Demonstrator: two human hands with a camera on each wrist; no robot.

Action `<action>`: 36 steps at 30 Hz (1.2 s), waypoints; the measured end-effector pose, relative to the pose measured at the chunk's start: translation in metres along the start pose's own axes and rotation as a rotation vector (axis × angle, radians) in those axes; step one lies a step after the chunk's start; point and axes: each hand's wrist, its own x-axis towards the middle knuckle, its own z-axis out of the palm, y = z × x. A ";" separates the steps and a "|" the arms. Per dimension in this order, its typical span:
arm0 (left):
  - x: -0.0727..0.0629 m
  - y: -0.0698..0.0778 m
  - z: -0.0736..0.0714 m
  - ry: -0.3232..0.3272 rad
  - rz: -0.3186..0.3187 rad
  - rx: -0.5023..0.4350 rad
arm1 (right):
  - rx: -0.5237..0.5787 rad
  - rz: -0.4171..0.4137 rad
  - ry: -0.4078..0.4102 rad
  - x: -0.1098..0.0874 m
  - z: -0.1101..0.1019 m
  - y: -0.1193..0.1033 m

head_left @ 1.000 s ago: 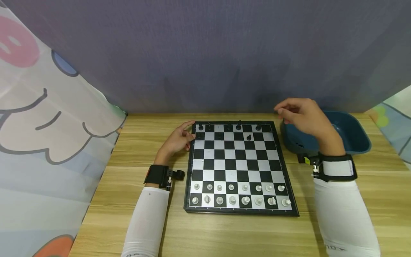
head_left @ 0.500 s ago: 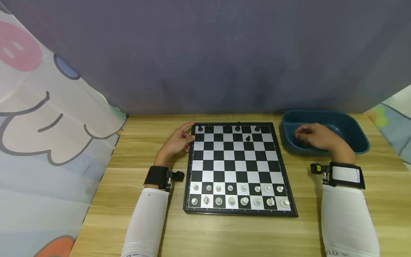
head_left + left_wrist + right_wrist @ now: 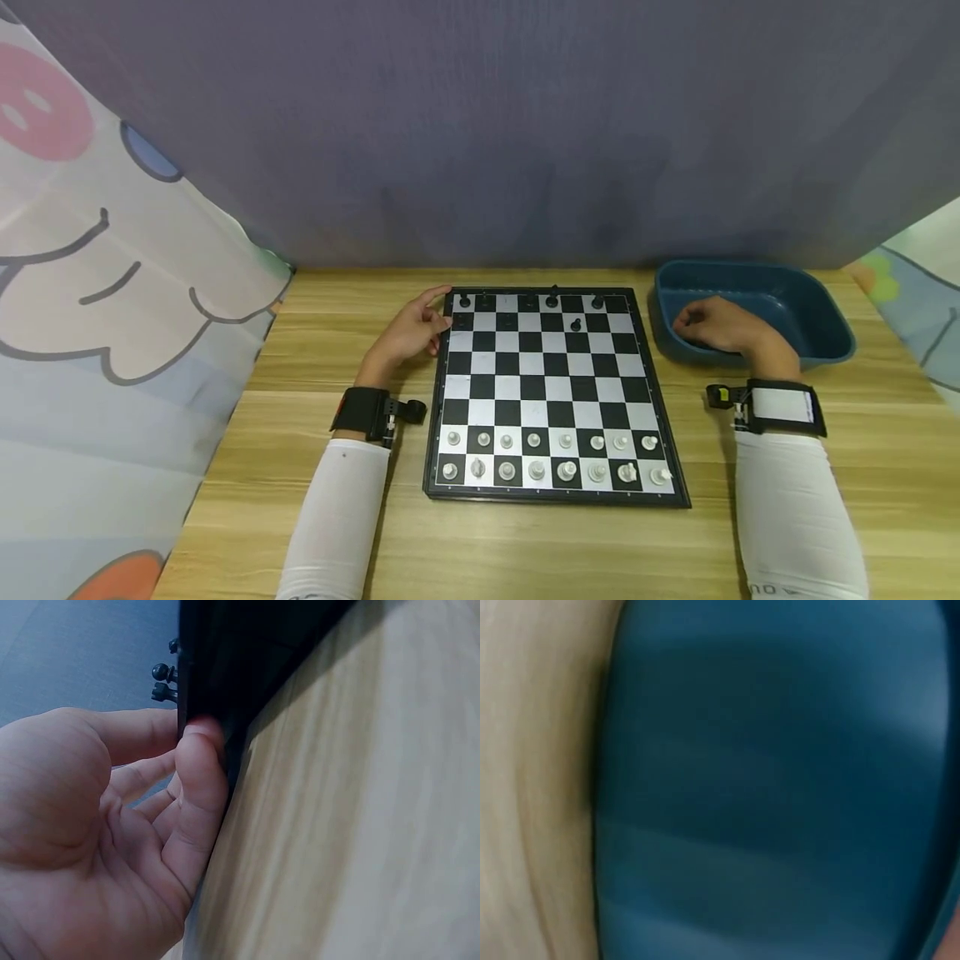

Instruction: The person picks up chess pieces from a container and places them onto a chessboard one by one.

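Observation:
A black-and-white chessboard [image 3: 521, 387] lies on the table, with two rows of white chess pieces [image 3: 536, 470] along its near side. Several black pieces [image 3: 552, 297] stand on the far rows, among them a black pawn [image 3: 576, 325]. My left hand [image 3: 412, 333] holds the board's left edge near the far corner; the left wrist view shows thumb and curled fingers at the black rim [image 3: 217, 667]. Inside the blue bin [image 3: 821, 321], at its left end, my right hand [image 3: 716, 323] reaches down with bent fingers. Its fingertips are hidden, so I cannot tell whether it holds a piece.
The bin stands just right of the board, and its outer wall [image 3: 765, 787] fills most of the right wrist view. Behind the wooden table [image 3: 555, 546] rises a grey panel [image 3: 480, 133]. A printed cloth [image 3: 90, 275] hangs at the left.
My right hand has moved from above the bin's left rim down into the bin, then slightly left within it. The left hand stays at the board's edge.

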 end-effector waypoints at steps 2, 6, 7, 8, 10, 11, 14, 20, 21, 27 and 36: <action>0.000 0.000 0.000 0.002 0.000 0.007 | 0.004 0.009 0.001 0.001 0.002 -0.001; 0.000 0.000 0.000 0.004 -0.001 0.018 | 0.013 0.010 0.004 0.003 0.002 -0.002; 0.000 0.000 -0.001 0.003 0.000 0.018 | 0.015 0.012 0.006 0.003 0.003 -0.002; 0.000 0.000 -0.001 0.001 -0.001 0.017 | 0.021 0.011 0.009 0.003 0.003 -0.002; -0.001 0.000 -0.001 0.000 -0.002 0.013 | 0.026 0.010 0.019 0.004 0.003 -0.001; -0.001 0.001 -0.001 -0.001 -0.003 0.012 | 0.027 0.010 0.024 0.004 0.003 -0.002; -0.001 0.001 -0.001 -0.002 -0.004 0.008 | 0.027 0.008 0.052 0.004 0.003 0.000; 0.000 0.000 -0.001 0.000 -0.007 0.001 | 0.036 0.004 0.092 0.004 0.002 0.000; 0.000 0.000 -0.001 0.000 -0.008 -0.001 | 0.039 0.006 0.095 0.004 0.001 0.000; 0.000 0.000 -0.001 0.005 -0.007 0.009 | 0.103 0.019 0.103 0.003 0.001 0.002; 0.000 0.000 -0.001 0.009 -0.009 0.008 | 0.207 0.047 0.117 0.000 0.001 0.000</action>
